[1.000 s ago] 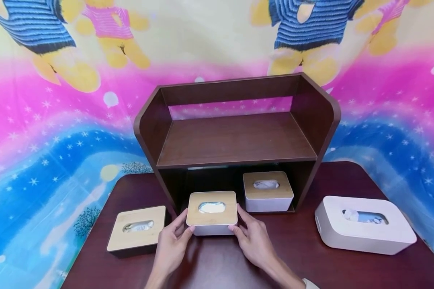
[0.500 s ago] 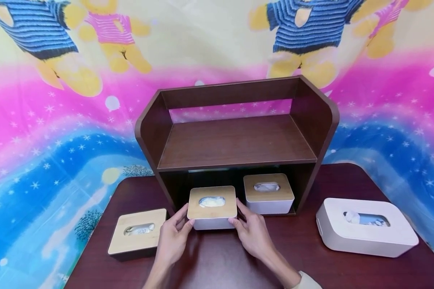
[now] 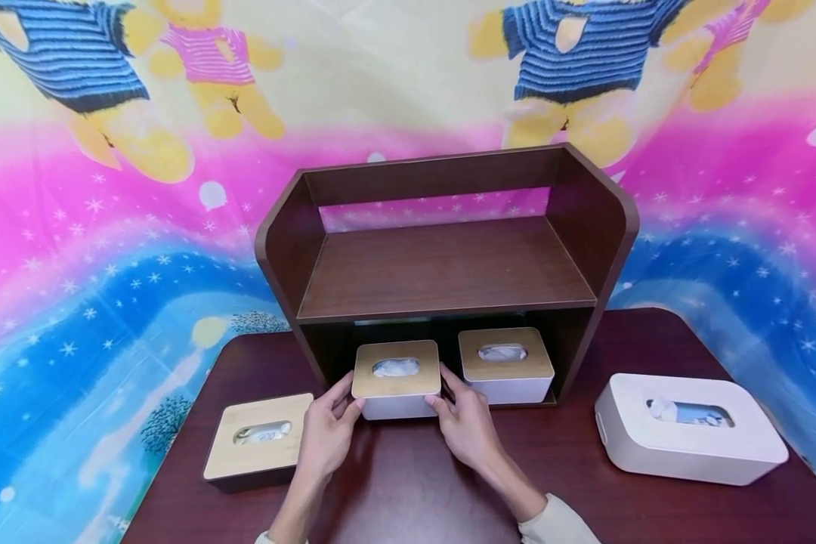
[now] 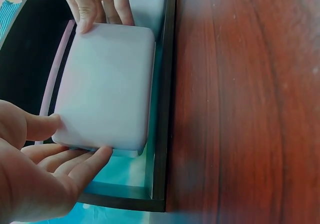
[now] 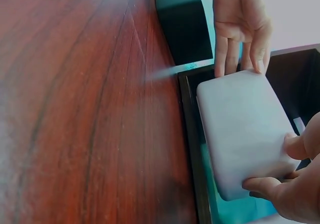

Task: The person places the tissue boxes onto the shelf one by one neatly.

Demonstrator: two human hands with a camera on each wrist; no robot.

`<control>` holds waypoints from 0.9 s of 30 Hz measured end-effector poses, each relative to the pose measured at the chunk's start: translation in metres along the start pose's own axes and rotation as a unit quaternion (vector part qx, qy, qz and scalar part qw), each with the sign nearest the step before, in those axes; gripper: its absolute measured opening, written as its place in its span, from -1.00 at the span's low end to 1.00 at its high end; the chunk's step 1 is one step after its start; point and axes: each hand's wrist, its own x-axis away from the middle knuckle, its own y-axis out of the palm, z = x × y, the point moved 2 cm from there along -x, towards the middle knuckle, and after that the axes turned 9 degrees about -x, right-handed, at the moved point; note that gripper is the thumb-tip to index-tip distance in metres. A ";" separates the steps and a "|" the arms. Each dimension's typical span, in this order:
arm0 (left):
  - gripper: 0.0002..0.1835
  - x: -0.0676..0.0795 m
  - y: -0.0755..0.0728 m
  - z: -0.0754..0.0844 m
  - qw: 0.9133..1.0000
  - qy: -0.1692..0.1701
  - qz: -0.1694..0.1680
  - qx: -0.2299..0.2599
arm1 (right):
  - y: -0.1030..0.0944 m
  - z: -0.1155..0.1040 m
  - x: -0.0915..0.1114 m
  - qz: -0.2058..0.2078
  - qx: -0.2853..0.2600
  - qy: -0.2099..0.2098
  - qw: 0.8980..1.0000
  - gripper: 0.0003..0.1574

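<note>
Both hands hold a white tissue box (image 3: 396,370) with a pale wooden lid at the mouth of the shelf's lower compartment. My left hand (image 3: 328,432) grips its left side, thumb at the near corner. On the opposite side, my right hand (image 3: 468,423) holds it the same way. Both wrist views show the box's smooth white face (image 4: 107,84) between the two hands. A similar white tissue box (image 3: 506,366) with a wooden lid sits in the compartment's right half, close to my right fingers. To the left, a black tissue box (image 3: 258,480) with a light wooden lid lies near my left hand.
The dark brown two-tier shelf (image 3: 449,268) stands on a reddish-brown table (image 3: 408,499). At the right lies a longer all-white tissue box (image 3: 693,423). A colourful printed cloth (image 3: 394,75) hangs behind.
Both hands have carried the held tissue box away from me, toward the lower compartment, and slightly left. The other tissue boxes stay put on the table and shelf.
</note>
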 end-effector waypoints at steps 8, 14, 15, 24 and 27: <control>-0.42 -0.014 0.002 -0.004 1.000 -0.011 0.003 -0.001 | 0.005 0.004 -0.009 0.023 0.008 -0.015 1.000 -0.28; -0.43 -0.019 0.002 -0.002 1.000 -0.005 0.005 -0.003 | 0.009 0.007 -0.013 0.037 0.013 -0.017 0.999 -0.27; -0.43 -0.020 0.002 -0.001 1.000 -0.005 0.005 -0.002 | 0.010 0.007 -0.014 0.038 0.015 -0.016 0.999 -0.27; -0.44 -0.024 0.006 -0.003 1.000 -0.008 0.002 0.013 | 0.014 0.009 -0.018 0.050 0.022 -0.010 0.998 -0.27; -0.44 -0.025 0.008 -0.004 1.000 -0.009 -0.001 0.017 | 0.015 0.011 -0.018 0.054 0.030 -0.009 0.998 -0.28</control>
